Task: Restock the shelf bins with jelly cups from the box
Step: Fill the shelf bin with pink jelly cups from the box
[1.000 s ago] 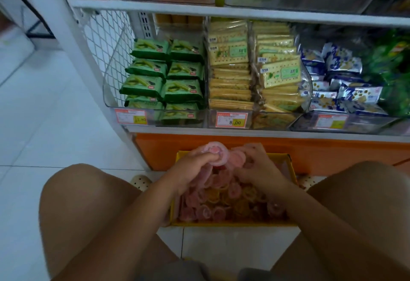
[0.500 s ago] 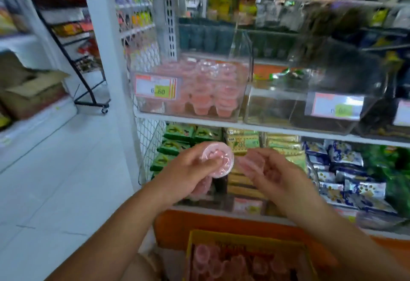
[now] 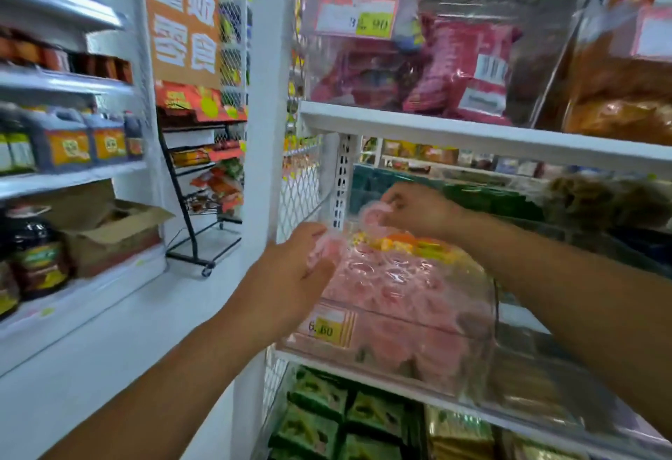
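Hands meet at the mouth of a clear bin (image 3: 491,318), apart from each other. The left hand (image 3: 291,274), at the bin's 9 o'clock edge, has its fingers curled round a clutch of pink cups (image 3: 324,253). The right hand (image 3: 418,210), over the bin's 12 o'clock side, pinches a single pink cup (image 3: 374,213) between thumb and fingertips; blur hides any finer detail.

Below and between the hands the bin is heaped with pink jelly cups (image 3: 392,288), with yellow and orange ones (image 3: 396,243) toward the back. A price tag (image 3: 329,327) is on its front.

A white shelf board (image 3: 472,132) at 12 o'clock carries red packets (image 3: 469,67). Green packets (image 3: 320,408) lie at 6 o'clock. At 9 o'clock, across the pale floor (image 3: 109,368), are a cardboard box (image 3: 109,230), dark bottles (image 3: 36,252) and a black wire rack (image 3: 196,205).
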The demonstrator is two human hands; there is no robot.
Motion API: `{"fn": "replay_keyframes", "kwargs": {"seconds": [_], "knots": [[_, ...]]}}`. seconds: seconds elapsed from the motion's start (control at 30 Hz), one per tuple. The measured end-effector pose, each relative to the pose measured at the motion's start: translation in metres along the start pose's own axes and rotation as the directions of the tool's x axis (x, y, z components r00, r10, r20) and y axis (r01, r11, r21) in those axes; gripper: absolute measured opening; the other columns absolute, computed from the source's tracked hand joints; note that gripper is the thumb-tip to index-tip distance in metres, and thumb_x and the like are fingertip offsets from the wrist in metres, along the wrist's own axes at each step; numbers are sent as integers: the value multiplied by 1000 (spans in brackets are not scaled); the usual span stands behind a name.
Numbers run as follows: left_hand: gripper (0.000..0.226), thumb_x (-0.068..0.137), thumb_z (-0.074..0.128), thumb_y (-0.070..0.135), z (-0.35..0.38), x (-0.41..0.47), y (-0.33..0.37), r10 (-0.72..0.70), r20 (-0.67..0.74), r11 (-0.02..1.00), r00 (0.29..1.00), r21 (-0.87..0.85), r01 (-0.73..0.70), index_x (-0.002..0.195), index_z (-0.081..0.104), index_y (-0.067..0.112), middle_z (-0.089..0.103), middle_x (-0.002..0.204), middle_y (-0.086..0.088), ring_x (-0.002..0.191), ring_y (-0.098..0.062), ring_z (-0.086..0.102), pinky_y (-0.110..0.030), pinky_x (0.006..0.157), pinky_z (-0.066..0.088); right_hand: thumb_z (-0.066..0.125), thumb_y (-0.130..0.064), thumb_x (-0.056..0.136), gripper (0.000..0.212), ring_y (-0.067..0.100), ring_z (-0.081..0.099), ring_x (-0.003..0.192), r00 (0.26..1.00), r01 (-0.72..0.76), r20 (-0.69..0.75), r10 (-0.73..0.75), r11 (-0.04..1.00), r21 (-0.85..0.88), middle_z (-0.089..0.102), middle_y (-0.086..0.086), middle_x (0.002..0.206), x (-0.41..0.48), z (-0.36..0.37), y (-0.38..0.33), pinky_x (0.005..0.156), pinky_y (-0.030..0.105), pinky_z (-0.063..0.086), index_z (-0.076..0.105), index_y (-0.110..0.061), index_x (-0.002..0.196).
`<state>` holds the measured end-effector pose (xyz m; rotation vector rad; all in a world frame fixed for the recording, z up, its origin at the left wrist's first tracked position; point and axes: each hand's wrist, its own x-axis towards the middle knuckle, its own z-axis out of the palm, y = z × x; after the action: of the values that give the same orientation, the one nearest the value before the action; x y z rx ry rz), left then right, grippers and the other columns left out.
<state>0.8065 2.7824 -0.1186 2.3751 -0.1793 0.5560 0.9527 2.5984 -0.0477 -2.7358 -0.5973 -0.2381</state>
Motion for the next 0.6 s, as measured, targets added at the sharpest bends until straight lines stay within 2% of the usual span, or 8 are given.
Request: {"fn": "replay_keyframes", "kwargs": {"seconds": [0.07,0.17,0.33,0.37,0.43,0.47,0.5,0.6], "knots": [[41,99,41,47,8,16,7,46,-17,998,999,32,-45,137,35,36,58,76,13,66,3,54,-26,71,43,63,-35,89,32,29,68,80,996,-35,78,40,997,-68,69,16,99,36,20,3,69,39,58,68,-6,103],[37,99,35,51,21,36,9,9,-57,998,998,68,-5,135,32,39,55,86,14,84,-9,58,-29,71,37,59,-33,91,32,30,69,78,989,-82,123,87,996,-43,69,18,94,71,40,4,69,40,60,68,-3,99],[30,100,29,51,37,33,-2,-1,13,973,1000,232,-2,129,28,42,59,99,11,89,-13,59,-28,65,39,62,-33,91,28,20,58,64,965,-144,224,135,989,26,63,8,77,96,73,6,61,27,48,67,-6,85],[29,99,29,52,37,36,-4,-12,36,968,999,250,3,127,30,42,61,99,9,90,-15,60,-29,66,42,62,-35,91,30,19,60,65,967,-115,229,113,993,-6,63,6,77,99,77,9,65,29,49,68,-6,86],[29,99,32,50,39,41,-6,-43,93,965,995,262,18,126,33,39,62,97,5,88,-18,62,-31,71,49,59,-40,92,42,24,64,93,979,-24,198,51,990,-137,66,8,101,102,80,15,84,33,51,67,-3,109],[30,98,34,50,39,42,-7,-58,108,965,992,261,28,126,33,39,61,94,5,87,-19,62,-33,74,51,58,-41,92,46,26,62,105,983,-8,180,39,986,-167,65,10,110,102,78,15,88,33,49,64,-2,116],[31,97,35,50,40,42,-8,-71,114,964,991,262,38,126,33,40,60,92,5,87,-20,62,-36,77,53,57,-42,93,45,27,62,105,984,-7,173,40,983,-185,66,10,107,101,76,16,85,31,48,65,-2,111],[35,96,34,53,42,42,-9,-102,116,962,988,264,68,129,33,41,58,89,6,88,-20,62,-40,81,53,54,-47,94,45,20,60,65,970,-133,204,135,991,-23,57,4,67,98,63,18,59,26,46,56,-8,72]]}}
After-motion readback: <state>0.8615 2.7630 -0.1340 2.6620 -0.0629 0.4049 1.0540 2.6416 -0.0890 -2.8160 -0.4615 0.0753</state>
